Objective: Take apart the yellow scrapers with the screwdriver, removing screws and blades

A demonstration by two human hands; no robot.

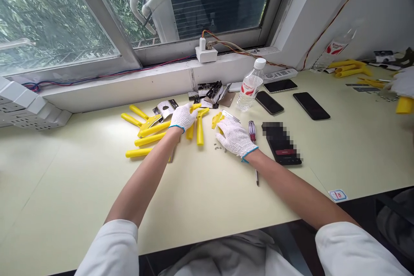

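Note:
My left hand (183, 118), in a white knit glove, is closed on a yellow plastic handle (195, 107) among other yellow T-shaped handles (200, 133). My right hand (236, 138), gloved the same way, has its fingers curled on a small yellow plastic piece (217, 119); the fingertips are partly hidden. A thin metal blade (230, 116) lies just behind that hand. Several small screws (218, 147) are scattered below its thumb. A screwdriver (252, 131) lies to its right, partly under my forearm. Several yellow scrapers (142, 152) lie left of my left hand.
Opened black-and-white packaging (213, 91) is heaped against the window sill. Behind my right hand stands a water bottle (250, 86). Phones (311, 105) lie on the right, one of them (282, 143) near my forearm. Another person's gloved hand (404, 82) is at the far right edge.

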